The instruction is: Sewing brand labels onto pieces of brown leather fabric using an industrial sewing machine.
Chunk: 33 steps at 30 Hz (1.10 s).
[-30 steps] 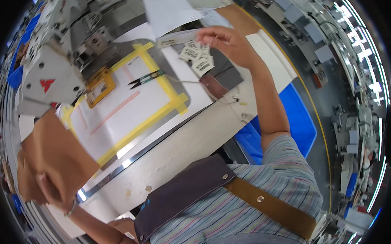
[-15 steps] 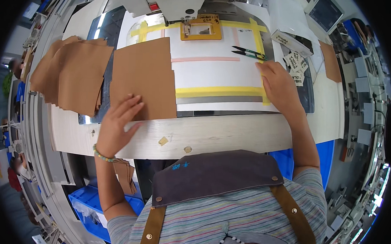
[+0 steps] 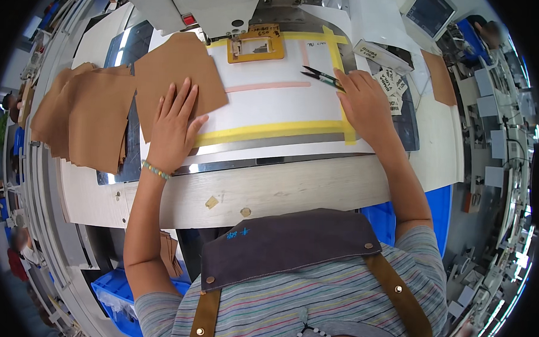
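My left hand (image 3: 175, 126) lies flat, fingers stretched out, on the lower part of a brown flat piece (image 3: 181, 64), leather-like or cardboard-like. The piece is tilted and covers the left side of a white sheet (image 3: 271, 106) edged with yellow tape. At that sheet's right edge, my right hand (image 3: 364, 103) is closed, thumb and fingers round the end of a slim black two-pronged tool (image 3: 321, 77), like tweezers. The tool's points face left. Just beyond the brown piece, a yellow frame (image 3: 256, 46) sits below the head of a grey-white machine (image 3: 212, 15).
A stack of brown pieces (image 3: 99, 118) lies at the left. To the right are small printed white labels (image 3: 392, 86), a white box (image 3: 383, 55) and another brown piece (image 3: 439, 79). A screen (image 3: 429, 16) stands at the far right. Blue bins (image 3: 437, 216) sit below the table edge.
The brown piece has turned and slid away from me, with my left hand now further onto it. My right hand has closed on the two-pronged tool, which has turned slightly. The view has shifted.
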Tool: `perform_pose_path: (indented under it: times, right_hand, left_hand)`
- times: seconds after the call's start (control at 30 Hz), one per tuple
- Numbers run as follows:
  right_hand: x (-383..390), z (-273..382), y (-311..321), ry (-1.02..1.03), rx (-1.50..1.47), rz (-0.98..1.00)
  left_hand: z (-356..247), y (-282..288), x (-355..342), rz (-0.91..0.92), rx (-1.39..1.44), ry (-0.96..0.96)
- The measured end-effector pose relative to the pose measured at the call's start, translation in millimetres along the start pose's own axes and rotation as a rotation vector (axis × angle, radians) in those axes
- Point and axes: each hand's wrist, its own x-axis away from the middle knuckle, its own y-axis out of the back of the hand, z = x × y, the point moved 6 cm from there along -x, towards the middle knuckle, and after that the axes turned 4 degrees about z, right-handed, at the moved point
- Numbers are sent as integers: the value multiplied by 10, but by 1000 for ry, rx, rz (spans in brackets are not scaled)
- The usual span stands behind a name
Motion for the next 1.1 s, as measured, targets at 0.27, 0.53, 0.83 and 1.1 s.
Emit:
perform_pose_path:
  times: [0.27,0.53,0.83,1.1]
  right_hand:
    - [-261,96,-135,20,-139,106]
    - [-469,310,-75,-29,-808,279]
    - [-712,945,-346,342,-340,149]
    - [-650,892,-532,398,-15,78]
  left_hand:
    - [-159,-152,-673,-25,-2,-44]
    - [-457,46,-501,-63,221,-249]
    - [-140,181,80,-96,91,-70]
    - [-274,174,-91,-36,33,-113]
